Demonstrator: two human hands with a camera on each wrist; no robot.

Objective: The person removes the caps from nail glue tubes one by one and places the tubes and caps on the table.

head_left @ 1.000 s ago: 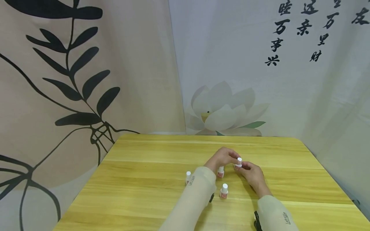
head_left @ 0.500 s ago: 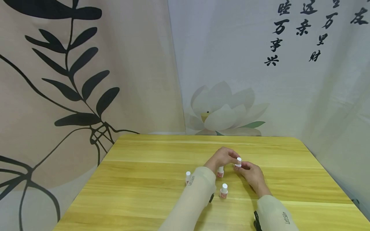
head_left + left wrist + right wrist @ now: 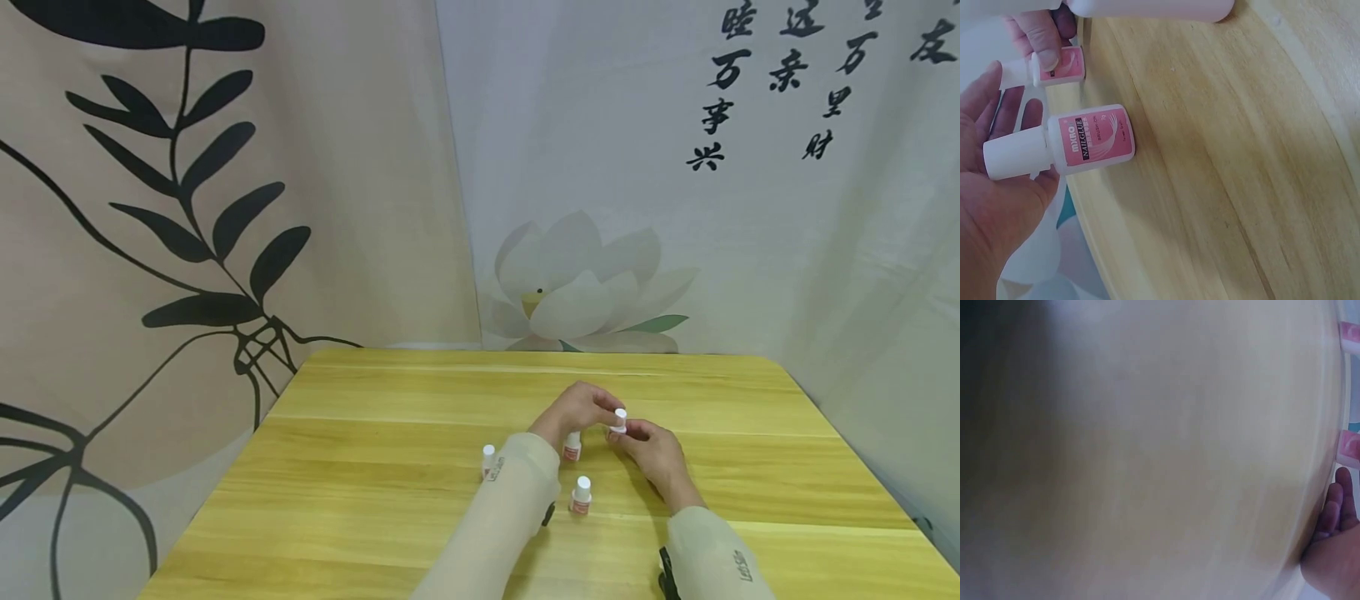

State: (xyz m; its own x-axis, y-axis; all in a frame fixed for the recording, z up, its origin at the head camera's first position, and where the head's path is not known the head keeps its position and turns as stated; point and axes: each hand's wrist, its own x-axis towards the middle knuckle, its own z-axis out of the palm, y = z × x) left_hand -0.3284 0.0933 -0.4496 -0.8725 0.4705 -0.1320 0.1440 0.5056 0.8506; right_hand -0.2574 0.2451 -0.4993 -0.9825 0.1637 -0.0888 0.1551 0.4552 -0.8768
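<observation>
A small white bottle of nail glue (image 3: 620,419) with a pink label is held between both hands. My left hand (image 3: 581,411) has its fingertips at the white cap. The right hand (image 3: 657,454) grips the body low down, with its thumb (image 3: 1049,59) on the label in the left wrist view. A second nail glue bottle (image 3: 1094,139) stands upright just beside the left hand and hides part of it in that view. Only the edge of the right hand (image 3: 1338,550) shows in the right wrist view.
Another capped bottle (image 3: 581,496) stands nearer on the wooden table (image 3: 360,500), between the forearms. One more bottle (image 3: 488,458) is at the left, partly behind the left sleeve (image 3: 495,517). A printed curtain (image 3: 375,167) hangs behind the table.
</observation>
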